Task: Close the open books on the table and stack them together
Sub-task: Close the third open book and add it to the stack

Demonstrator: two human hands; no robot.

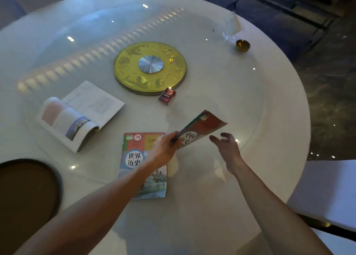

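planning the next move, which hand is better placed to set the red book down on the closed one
Left. The left hand already grips the red book directly above the closed book; the right hand is open and empty beside it.

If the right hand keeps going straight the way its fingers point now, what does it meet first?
Probably the red-covered book that the left hand holds up; the open right hand points up-left at its lower edge. Depth is unclear, so it might pass underneath.
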